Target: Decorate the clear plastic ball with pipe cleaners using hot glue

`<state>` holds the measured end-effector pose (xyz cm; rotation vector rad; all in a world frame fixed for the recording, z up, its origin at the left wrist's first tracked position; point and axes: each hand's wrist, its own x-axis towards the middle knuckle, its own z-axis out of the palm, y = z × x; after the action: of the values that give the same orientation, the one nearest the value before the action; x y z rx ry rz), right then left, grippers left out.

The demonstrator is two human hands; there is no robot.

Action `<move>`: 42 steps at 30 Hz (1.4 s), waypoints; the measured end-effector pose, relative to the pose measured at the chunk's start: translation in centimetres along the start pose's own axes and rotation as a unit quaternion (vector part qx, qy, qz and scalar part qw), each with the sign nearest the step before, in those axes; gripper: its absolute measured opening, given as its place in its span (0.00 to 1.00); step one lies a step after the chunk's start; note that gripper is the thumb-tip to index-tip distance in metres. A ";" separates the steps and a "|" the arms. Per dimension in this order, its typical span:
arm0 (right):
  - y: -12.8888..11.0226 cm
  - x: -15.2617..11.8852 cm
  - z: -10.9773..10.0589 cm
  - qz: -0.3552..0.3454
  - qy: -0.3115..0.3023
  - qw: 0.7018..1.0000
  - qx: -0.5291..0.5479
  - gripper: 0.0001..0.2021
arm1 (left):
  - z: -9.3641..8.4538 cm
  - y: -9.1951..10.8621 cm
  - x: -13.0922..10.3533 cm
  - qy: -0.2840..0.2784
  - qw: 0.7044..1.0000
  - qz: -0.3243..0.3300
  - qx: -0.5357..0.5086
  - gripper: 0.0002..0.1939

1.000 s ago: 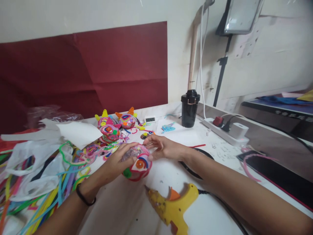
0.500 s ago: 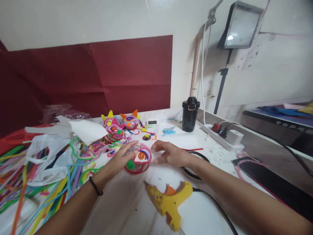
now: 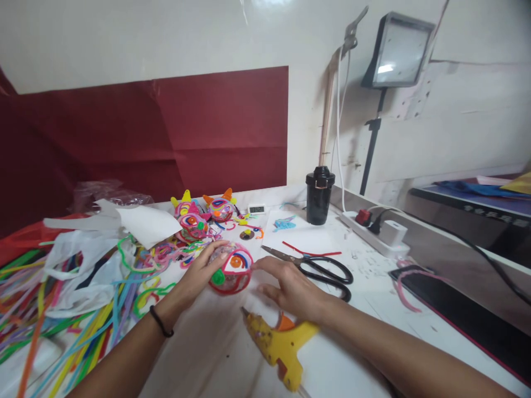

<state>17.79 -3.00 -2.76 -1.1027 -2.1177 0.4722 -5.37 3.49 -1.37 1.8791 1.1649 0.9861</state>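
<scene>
My left hand (image 3: 204, 270) is wrapped around the left side of a clear round ball (image 3: 234, 282) decorated with pipe cleaners. A pink outline, a white eye with an orange centre and a green knob show on its front. To the right of it, my right hand (image 3: 288, 284) has its fingers apart, and the index fingertip is at the ball's edge; I cannot tell if it touches. Below the ball, a yellow hot glue gun (image 3: 267, 340) lies on the table, its handle partly hidden by my right wrist. Black-handled scissors (image 3: 319, 268) lie open behind my right hand.
Several finished animal heads (image 3: 222, 207) stand behind the ball. Loose pipe cleaners (image 3: 95, 326) and white paper (image 3: 149, 224) are heaped at left. A black cup (image 3: 319, 196), a power strip (image 3: 375, 235) and a black mat (image 3: 456, 320) lie to the right.
My right hand has moved down and slightly right, uncovering the scissors and partly covering the glue gun. My left hand still holds the ball. The view has shifted slightly.
</scene>
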 end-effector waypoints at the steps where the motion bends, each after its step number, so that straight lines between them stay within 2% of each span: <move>1: 0.0 0.0 0.0 -0.002 -0.004 1.000 -0.001 0.20 | -0.1 0.2 -0.1 -0.012 1.000 -0.002 0.001 0.27; 7: 0.0 -0.2 0.0 -0.007 -0.015 1.000 -0.005 0.22 | -1.4 1.5 -0.9 -0.083 0.996 -0.021 -0.023 0.34; 11: 0.1 -0.4 0.1 -0.016 -0.024 1.000 -0.010 0.23 | -1.9 0.9 -0.9 -0.106 0.992 -0.028 -0.059 0.39; 17: 0.4 -0.7 0.3 -0.030 -0.026 0.999 -0.017 0.22 | -2.0 -0.2 -0.6 -0.117 0.992 0.003 -0.040 0.38; 27: 0.8 -1.2 1.0 -0.031 -0.010 0.998 -0.050 0.21 | -1.5 -0.2 -1.2 -0.102 0.994 0.015 -0.022 0.40; 31: 1.2 -1.3 1.3 -0.050 0.006 0.997 -0.064 0.21 | -1.4 0.0 -1.4 -0.112 0.993 0.004 -0.045 0.42; 37: 0.8 -1.2 0.9 -0.108 0.072 0.982 -0.138 0.17 | -1.3 -0.2 -1.4 -0.096 0.995 0.031 -0.013 0.39; 40: 0.3 -1.2 0.6 -0.156 0.098 0.963 -0.197 0.23 | -1.2 -0.3 -1.3 -0.076 0.996 0.047 0.030 0.39; 42: 0.1 -1.1 0.6 -0.175 0.080 0.953 -0.232 0.29 | -1.0 -0.2 -1.2 -0.069 0.995 0.051 0.043 0.38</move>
<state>17.85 -3.84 -3.71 -0.9343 -2.2686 -0.2904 -6.74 2.61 -1.40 2.0582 1.0547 0.8575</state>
